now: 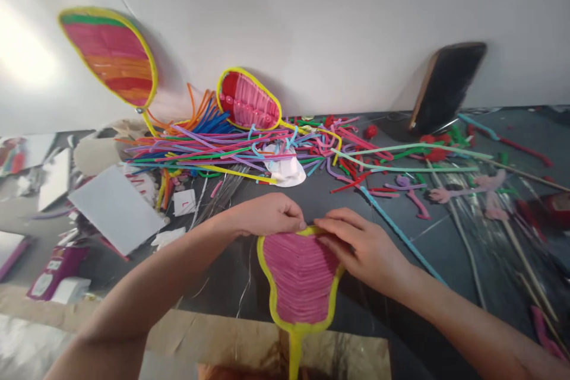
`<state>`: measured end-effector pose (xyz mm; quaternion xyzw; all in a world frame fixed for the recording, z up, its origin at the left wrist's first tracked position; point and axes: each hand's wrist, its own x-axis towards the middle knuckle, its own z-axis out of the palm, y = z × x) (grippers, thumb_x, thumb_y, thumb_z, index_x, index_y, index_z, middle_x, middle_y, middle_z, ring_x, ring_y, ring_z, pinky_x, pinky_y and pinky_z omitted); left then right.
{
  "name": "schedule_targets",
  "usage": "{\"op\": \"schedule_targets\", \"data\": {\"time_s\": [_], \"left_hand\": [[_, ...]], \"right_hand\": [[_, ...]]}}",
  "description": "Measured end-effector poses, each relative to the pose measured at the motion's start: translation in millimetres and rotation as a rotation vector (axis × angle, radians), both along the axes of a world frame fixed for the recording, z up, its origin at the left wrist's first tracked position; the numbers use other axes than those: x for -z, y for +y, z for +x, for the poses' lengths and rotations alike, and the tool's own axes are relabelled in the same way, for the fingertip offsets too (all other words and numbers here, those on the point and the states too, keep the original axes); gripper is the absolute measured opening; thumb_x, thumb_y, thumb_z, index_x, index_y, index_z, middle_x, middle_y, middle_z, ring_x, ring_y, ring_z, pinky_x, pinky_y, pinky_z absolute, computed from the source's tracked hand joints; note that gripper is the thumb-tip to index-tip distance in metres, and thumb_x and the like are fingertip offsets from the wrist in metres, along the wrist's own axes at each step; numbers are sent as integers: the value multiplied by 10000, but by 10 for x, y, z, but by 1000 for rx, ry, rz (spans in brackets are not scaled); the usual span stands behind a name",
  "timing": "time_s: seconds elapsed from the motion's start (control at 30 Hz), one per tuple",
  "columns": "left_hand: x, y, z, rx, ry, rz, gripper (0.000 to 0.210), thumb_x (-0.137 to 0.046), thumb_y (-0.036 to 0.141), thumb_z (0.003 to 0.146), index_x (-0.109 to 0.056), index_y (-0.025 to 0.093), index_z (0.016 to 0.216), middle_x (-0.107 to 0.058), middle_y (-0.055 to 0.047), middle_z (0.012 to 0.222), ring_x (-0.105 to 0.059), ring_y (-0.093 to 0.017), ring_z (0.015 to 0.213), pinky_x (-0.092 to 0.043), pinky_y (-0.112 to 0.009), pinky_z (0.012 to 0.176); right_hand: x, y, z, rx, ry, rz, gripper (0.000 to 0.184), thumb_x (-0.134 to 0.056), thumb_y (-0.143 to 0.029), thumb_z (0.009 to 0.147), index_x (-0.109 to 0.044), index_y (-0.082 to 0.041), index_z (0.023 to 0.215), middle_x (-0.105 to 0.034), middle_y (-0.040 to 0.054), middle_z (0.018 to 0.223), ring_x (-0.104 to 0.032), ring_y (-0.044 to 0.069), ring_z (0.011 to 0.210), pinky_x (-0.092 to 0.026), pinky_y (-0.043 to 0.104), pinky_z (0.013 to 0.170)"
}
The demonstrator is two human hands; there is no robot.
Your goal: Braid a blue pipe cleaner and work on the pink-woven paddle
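Between my hands is a pink-streaked craft petal (pixel 303 279) edged in yellow pipe cleaner, its yellow stem (pixel 294 353) pointing down toward me. My left hand (pixel 274 214) pinches the yellow edge at the top, just left of the middle. On the upper right, my right hand (pixel 363 246) grips the same edge, with some fingertips on top and others against the pink face. Part of the petal's right side is hidden behind those fingers. Beyond my hands lies a heap of coloured pipe cleaners (pixel 209 145).
Two similar yellow-edged pieces, a large striped one (pixel 111 59) and a smaller red-pink one (pixel 253 101), lean at the wall. A phone (pixel 449 86) stands at the right. White card (pixel 116 211) and a purple box (pixel 57 270) lie left; sticks and clear wrap (pixel 490 261) lie right.
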<state>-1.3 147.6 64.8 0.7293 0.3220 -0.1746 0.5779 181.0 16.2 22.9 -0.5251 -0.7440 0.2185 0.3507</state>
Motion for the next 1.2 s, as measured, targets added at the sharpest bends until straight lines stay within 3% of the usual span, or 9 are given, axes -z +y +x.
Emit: {"op": "schedule_targets", "data": {"time_s": [0.13, 0.27, 0.47, 0.63, 0.83, 0.97, 1.2], "left_hand": [[-119, -66, -76, -35, -22, -23, 233, -542, 320, 765, -673, 128, 755, -554, 37, 597, -465, -76, 549, -335, -176, 532], [-222, -151, -107, -28, -98, -38, 298, -522, 325, 814, -701, 162, 990, -707, -11, 859, -593, -120, 726, -422, -192, 653], [-303, -213, -77, 18, -87, 115, 271, -497, 272, 833, -708, 177, 974, -725, -2, 902, -625, -134, 801, -435, -198, 708], [-376, -241, -89, 36, -109, 166, 271, -478, 241, 842, -714, 187, 963, -729, 12, 904, -629, -126, 803, -439, -191, 708], [-362, -304, -191, -1, -130, 181, 411, -433, 202, 861, -624, 247, 1223, -702, 20, 1130, -650, -132, 942, -468, -214, 826], [-359, -346, -246, -5, -162, 176, 460, -401, 126, 834, -639, 254, 1205, -674, 28, 1185, -641, -127, 1033, -452, -217, 912], [-351, -396, -365, -108, -82, 176, 431, -416, 161, 830, -663, 244, 1173, -704, 19, 1123, -659, -153, 988, -491, -238, 854]], "right_hand": [[-62, -216, 85, 203, 243, -294, 336, -621, -329, 839, -626, -199, 1148, -715, 71, 1014, -686, 180, 870, -569, 296, 789], [-65, -396, 70, 310, 372, -456, 282, -611, -340, 823, -685, -210, 1063, -740, 54, 974, -699, 193, 836, -579, 313, 760], [-182, -424, 110, 197, 421, -470, 250, -558, -259, 858, -706, -262, 1060, -744, 23, 987, -700, 185, 843, -573, 304, 752], [-224, -391, 147, 265, 294, -322, 234, -547, -238, 856, -715, -242, 1019, -745, 37, 951, -697, 179, 837, -565, 291, 741], [-167, -441, 62, 213, 320, -287, 250, -506, -190, 878, -706, -238, 1019, -726, 23, 868, -675, 136, 758, -535, 230, 662], [-140, -509, 4, 242, 393, -317, 240, -522, -234, 890, -689, -244, 1063, -709, 22, 844, -657, 127, 694, -527, 233, 634], [-118, -594, -115, 262, 570, -471, 185, -584, -249, 835, -718, -238, 963, -708, 16, 770, -644, 135, 668, -522, 250, 632]]}}
